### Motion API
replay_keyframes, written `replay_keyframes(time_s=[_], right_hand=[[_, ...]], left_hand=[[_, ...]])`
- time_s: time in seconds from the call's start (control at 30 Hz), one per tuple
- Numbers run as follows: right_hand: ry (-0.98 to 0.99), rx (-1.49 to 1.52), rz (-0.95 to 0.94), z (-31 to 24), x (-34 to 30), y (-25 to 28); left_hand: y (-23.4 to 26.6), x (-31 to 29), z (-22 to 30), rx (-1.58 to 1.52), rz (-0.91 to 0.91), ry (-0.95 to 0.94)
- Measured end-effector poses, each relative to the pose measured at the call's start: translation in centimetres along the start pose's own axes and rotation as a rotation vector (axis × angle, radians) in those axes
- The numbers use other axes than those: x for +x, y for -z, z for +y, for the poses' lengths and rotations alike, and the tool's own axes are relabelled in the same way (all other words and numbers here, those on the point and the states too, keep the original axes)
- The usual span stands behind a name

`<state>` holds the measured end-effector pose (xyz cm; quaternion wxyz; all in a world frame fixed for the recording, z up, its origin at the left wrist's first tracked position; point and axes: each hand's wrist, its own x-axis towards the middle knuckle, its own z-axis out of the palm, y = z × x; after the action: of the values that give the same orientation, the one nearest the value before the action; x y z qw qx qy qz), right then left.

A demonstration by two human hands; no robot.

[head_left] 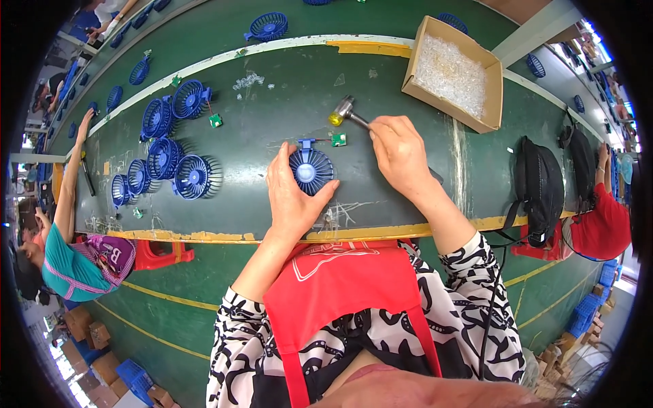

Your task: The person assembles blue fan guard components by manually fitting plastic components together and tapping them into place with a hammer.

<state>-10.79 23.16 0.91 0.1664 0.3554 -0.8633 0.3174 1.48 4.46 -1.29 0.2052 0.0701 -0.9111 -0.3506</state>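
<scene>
My left hand (291, 194) is closed around a round blue fan housing (313, 178) standing on the green workbench, thumb at its right side and fingers at its left. A small green circuit board (339, 139) lies just beyond the housing, seemingly joined by a wire. Held in my right hand (401, 155) is a hammer (345, 110) with a metal head and a yellow face. The hammer head is raised or resting beyond the housing, apart from it; which one I cannot tell.
Several blue fan housings (163, 158) stand to the left. Clear small pieces (249, 81) lie farther back; a cardboard box (443, 111) of similar pieces sits at back right. A black backpack (539, 187) is at right. Co-workers in a teal top (76, 270) and red top (604, 224) flank me.
</scene>
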Motion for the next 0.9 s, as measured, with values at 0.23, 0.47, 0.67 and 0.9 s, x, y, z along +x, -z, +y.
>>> replay_keyframes(time_s=[0.23,0.47,0.67,0.9], right_hand=[[-0.094,0.511,-0.115,-2.4,1.7,-1.5],[-0.038,0.397,-0.282,-2.5,2.0,-3.4],[-0.264,0.585,-0.382,-2.3,2.1,-3.7],[-0.392,0.838,-0.468,-1.0,2.2,-4.7]], left_hand=[[-0.1,-0.4,-0.5,-0.128,0.031,-0.036],[0.0,-0.5,-0.7,-0.217,0.029,-0.072],[0.1,-0.4,-0.6,-0.235,0.038,-0.056],[0.3,0.5,-0.3,-0.190,-0.086,-0.120]])
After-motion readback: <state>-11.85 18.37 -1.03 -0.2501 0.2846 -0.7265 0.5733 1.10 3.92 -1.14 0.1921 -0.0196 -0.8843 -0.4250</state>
